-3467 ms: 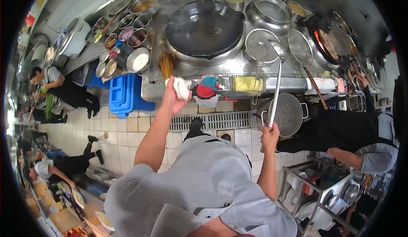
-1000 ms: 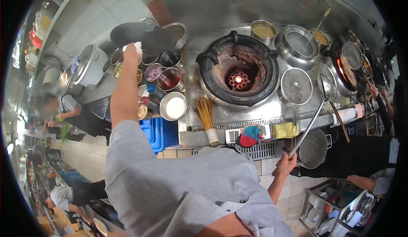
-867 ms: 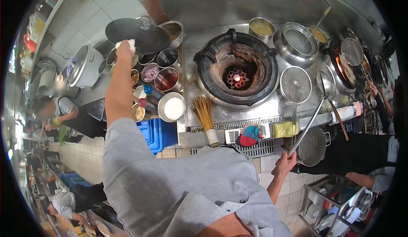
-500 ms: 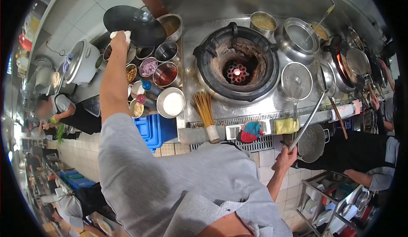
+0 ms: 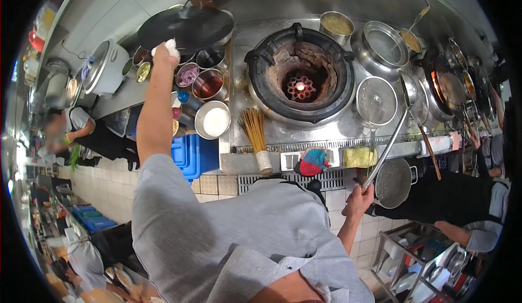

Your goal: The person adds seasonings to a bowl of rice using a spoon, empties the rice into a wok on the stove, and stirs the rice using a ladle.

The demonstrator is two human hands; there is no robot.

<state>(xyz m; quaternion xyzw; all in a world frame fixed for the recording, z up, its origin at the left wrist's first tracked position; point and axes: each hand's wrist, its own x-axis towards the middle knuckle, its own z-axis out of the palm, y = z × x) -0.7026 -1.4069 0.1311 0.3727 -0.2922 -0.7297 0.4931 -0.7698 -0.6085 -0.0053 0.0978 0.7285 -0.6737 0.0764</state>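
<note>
My left hand [image 5: 166, 55] is closed around the edge of a dark wok [image 5: 187, 30], with a folded white cloth [image 5: 172, 47] between. The wok hangs tilted at the upper left, covering some of the pots behind and below it. My right hand [image 5: 359, 198] grips the long metal handle of a ladle [image 5: 390, 142]. The ladle's head lies up and to the right, beside a round wire strainer [image 5: 376, 100]. Between my hands sits a round wok burner [image 5: 300, 74] with a small flame glowing at its bottom.
Left of the burner are a bowl of white liquid [image 5: 212, 120], a pot of red sauce [image 5: 208, 84] and sliced onions [image 5: 187, 74]. A bamboo brush [image 5: 255, 140] and a yellow cloth [image 5: 359, 157] lie along the front ledge. People stand at both sides.
The wok has swung to a flatter angle and shifted right, covering more of the pots. My left hand has moved slightly right and down. My right hand still holds the ladle, a little lower left.
</note>
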